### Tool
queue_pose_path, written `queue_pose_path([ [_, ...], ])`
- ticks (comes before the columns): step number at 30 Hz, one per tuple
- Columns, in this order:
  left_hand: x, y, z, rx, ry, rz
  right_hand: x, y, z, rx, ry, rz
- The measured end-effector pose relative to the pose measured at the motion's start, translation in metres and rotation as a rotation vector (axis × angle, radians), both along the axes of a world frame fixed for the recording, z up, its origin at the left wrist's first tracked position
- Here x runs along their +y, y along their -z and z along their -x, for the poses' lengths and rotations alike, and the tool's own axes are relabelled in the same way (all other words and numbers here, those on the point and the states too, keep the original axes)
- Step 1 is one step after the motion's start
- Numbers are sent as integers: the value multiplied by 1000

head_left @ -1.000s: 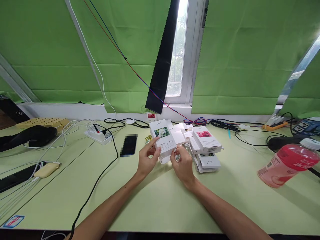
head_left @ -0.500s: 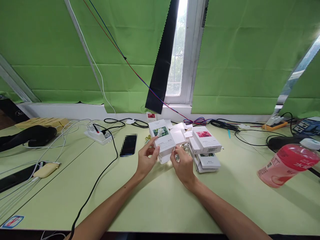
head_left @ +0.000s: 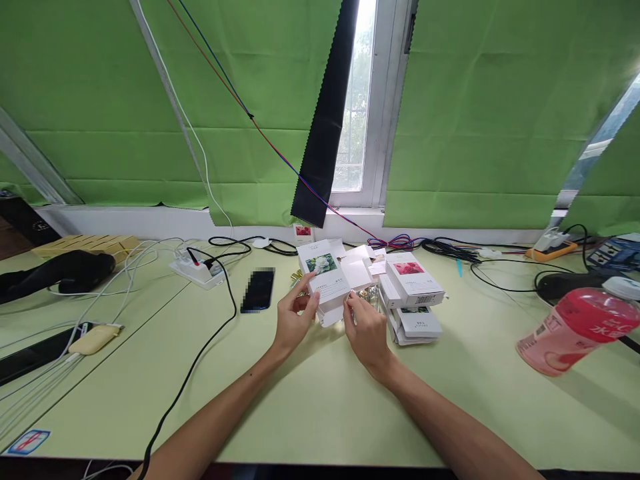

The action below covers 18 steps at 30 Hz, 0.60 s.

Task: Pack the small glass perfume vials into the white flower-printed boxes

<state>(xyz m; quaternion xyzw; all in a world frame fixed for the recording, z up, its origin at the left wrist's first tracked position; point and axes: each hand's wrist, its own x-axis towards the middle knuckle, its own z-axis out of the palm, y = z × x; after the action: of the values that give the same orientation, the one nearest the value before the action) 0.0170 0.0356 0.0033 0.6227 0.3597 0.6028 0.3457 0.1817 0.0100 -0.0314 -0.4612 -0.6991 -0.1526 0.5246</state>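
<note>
A white cardboard box (head_left: 331, 283) with a white-flower picture is tilted up above the table, its near end flap hanging open. My left hand (head_left: 295, 313) grips its left edge, thumb on the front face. My right hand (head_left: 366, 327) pinches at the box's lower right corner, by the flap. Just right of that hand, a white box with a pink-flower picture (head_left: 413, 277) lies on top of other boxes, one of them a white box (head_left: 420, 323) below it. Several white pieces of card (head_left: 356, 272) and shiny gold foil pieces lie behind the hands.
A black phone (head_left: 258, 291) lies left of the hands, beyond a black cable (head_left: 200, 367). A white power strip (head_left: 197, 272) stands farther left. At the right is a pink drink bottle (head_left: 575, 331). Coiled cables (head_left: 450, 250) run along the wall.
Almost nothing differs. My right fingers have shifted very slightly at the box's corner; my left hand keeps its hold.
</note>
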Motion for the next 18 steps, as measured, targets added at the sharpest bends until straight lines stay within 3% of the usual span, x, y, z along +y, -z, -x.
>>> queue_pose_path([
  [18, 0, 0, 0, -3, -2, 21, 2, 2, -2, -53, 8, 9],
])
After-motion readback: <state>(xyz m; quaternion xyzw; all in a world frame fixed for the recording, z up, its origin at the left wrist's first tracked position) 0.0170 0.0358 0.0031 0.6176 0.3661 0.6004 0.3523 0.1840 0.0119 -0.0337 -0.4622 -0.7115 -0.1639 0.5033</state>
